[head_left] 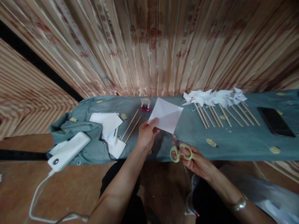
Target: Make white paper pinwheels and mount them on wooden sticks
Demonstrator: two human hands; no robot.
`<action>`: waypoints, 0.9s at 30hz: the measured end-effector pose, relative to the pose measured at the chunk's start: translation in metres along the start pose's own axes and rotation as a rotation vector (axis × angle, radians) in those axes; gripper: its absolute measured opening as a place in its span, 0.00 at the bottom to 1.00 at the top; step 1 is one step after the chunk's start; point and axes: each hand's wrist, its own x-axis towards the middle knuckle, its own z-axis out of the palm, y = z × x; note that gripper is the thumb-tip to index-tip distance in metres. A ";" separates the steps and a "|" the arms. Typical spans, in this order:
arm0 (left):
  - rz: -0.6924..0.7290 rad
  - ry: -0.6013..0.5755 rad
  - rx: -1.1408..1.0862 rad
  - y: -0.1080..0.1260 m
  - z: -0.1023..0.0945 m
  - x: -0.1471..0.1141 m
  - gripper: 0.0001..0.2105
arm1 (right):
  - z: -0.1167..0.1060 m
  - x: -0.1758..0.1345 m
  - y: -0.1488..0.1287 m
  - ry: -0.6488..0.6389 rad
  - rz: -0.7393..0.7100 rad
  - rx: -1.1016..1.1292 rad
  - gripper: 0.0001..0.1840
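Observation:
My left hand pinches the left edge of a square white sheet of paper, which shows faint creases and is held above the cloth. In my right hand is a pair of scissors with pale green handles, my fingers through and around the loops. The scissor blades point up at the lower corner of the paper; whether they touch it I cannot tell. To the left of the paper stands a small red box with its lid up and dark small items inside.
Several paper pinwheels on wooden sticks lie in a row at the right, beside a black phone. Further left are two wooden sticks, paper squares and a white power bank with a cable. A curtain hangs behind the green cloth.

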 end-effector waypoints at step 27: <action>0.151 0.018 0.116 -0.010 -0.009 0.030 0.16 | -0.005 -0.006 0.002 -0.027 -0.297 -0.514 0.27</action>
